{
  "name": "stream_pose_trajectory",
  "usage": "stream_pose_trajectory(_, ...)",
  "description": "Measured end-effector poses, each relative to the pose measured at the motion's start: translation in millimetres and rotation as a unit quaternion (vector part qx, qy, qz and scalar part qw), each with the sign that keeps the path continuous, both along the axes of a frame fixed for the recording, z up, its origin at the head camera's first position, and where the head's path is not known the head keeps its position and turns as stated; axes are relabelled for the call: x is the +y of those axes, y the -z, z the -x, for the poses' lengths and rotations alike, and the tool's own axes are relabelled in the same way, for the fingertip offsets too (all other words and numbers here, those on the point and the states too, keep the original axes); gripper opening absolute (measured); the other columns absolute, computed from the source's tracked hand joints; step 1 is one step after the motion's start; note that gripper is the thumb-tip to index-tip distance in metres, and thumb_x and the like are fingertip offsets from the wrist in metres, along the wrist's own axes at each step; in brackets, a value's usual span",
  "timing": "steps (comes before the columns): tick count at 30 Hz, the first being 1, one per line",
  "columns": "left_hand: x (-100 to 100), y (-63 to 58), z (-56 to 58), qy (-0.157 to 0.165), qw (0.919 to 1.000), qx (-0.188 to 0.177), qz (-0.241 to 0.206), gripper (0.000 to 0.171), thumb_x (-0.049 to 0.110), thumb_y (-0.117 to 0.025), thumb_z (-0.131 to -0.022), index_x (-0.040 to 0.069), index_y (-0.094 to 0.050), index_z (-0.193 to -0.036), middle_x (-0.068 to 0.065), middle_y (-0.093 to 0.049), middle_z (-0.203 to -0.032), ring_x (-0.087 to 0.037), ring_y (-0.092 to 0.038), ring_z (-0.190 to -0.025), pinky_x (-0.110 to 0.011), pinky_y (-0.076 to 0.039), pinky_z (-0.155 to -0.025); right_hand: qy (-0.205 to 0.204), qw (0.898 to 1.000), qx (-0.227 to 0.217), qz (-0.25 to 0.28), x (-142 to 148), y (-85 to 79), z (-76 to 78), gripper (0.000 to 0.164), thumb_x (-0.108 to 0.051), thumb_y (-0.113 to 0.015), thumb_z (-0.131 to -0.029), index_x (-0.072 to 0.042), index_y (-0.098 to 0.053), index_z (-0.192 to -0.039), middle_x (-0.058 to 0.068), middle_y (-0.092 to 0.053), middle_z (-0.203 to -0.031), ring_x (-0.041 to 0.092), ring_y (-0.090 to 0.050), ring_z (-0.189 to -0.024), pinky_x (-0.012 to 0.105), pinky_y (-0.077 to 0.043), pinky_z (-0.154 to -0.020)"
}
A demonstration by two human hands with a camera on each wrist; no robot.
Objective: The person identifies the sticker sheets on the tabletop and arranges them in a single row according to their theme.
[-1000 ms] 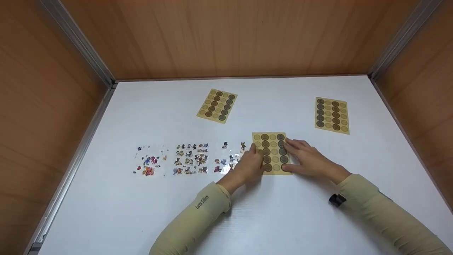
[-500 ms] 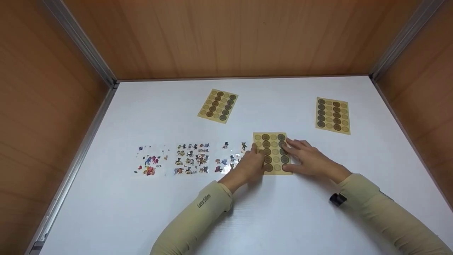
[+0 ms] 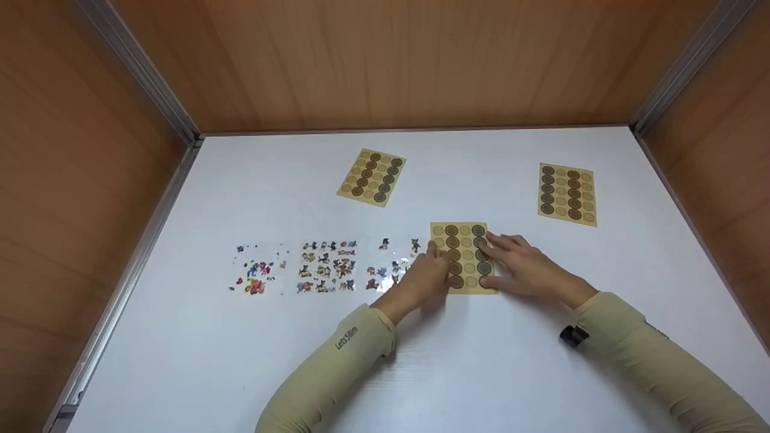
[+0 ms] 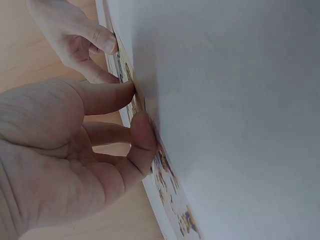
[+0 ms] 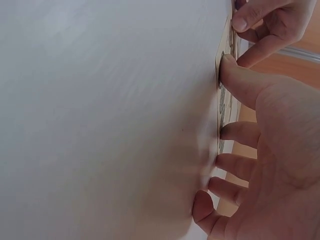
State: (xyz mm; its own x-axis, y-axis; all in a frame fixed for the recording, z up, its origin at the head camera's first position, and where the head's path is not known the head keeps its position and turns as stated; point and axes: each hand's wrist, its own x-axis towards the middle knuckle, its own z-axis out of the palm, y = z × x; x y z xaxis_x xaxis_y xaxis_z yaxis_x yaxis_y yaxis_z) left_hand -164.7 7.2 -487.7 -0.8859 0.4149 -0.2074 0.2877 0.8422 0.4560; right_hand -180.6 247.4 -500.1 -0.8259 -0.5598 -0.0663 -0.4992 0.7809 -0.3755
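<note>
A tan sheet of round coin-like stickers (image 3: 465, 255) lies flat on the white table between both hands. My left hand (image 3: 424, 273) rests on its left edge, thumb and fingertips touching down; in the left wrist view the thumb (image 4: 107, 96) is straight and the outer fingers bend toward the table. From the right, my right hand (image 3: 523, 267) touches the opposite edge, its thumb (image 5: 242, 80) pressing near the lower right corner and its other fingers spread. Just left of this sheet, a clear sheet of small cartoon stickers (image 3: 381, 272) is partly hidden by my left hand.
Two more clear sticker sheets, the middle one (image 3: 323, 270) and the leftmost one (image 3: 257, 269), continue the row leftward. Behind lie two similar tan sheets, one tilted (image 3: 371, 177) and one at back right (image 3: 567, 194). Wooden panels (image 3: 409, 66) wall the table on three sides.
Both hands stay on the tan sheet, almost still. Only a slight shift of the whole head view shows.
</note>
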Motion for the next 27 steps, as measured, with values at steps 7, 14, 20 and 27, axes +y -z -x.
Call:
stream_pose_trajectory(7, -0.1, 0.2, 2.4, -0.004, 0.9999, -0.01, -0.013, 0.042, 0.017, -0.066, -0.1, 0.0, -0.058, -0.138, -0.031, -0.034, -0.155, -0.038, -0.058, -0.124, -0.042, -0.051, -0.103, 0.001, 1.0, -0.007, -0.008, -0.1, -1.3, -0.5, 0.08, -0.056, -0.066, -0.094, -0.008, -0.042, -0.154, 0.018, -0.028, -0.163, 0.043, -0.034, -0.141, 0.067, -0.037, -0.106)
stream_pose_trajectory(14, -6.6, -2.2, 6.3, 0.015, 0.9987, 0.041, -0.028, 0.047, 0.012, -0.062, -0.101, -0.004, -0.05, -0.143, -0.034, -0.044, -0.147, -0.044, -0.055, -0.127, -0.046, -0.047, -0.107, 0.008, 1.0, -0.023, -0.006, -4.2, -9.3, -1.1, 0.076, -0.05, -0.068, -0.095, -0.008, -0.044, -0.153, 0.02, -0.027, -0.163, 0.044, -0.033, -0.143, 0.068, -0.035, -0.108)
stream_pose_trajectory(20, -18.7, -18.0, 13.6, 0.018, 0.9973, 0.041, -0.059, 0.055, 0.014, -0.062, -0.102, -0.002, -0.043, -0.151, -0.027, -0.047, -0.149, -0.039, -0.049, -0.135, -0.045, -0.041, -0.113, 0.032, 0.999, -0.03, 0.008, -11.5, -21.3, 7.4, 0.068, -0.043, -0.068, -0.097, -0.014, -0.045, -0.154, 0.018, -0.033, -0.161, 0.041, -0.032, -0.144, 0.065, -0.03, -0.113)
stream_pose_trajectory(27, -49.5, -44.3, 36.1, 0.042, 0.9958, 0.027, -0.077, 0.065, 0.022, -0.066, -0.1, 0.002, -0.038, -0.155, -0.022, -0.039, -0.156, -0.037, -0.04, -0.142, -0.043, -0.032, -0.119, 0.016, 0.999, -0.016, 0.024, -27.6, -35.4, 29.4, 0.064, -0.036, -0.067, -0.099, -0.006, -0.046, -0.152, 0.022, -0.038, -0.157, 0.042, -0.033, -0.144, 0.061, -0.03, -0.116)
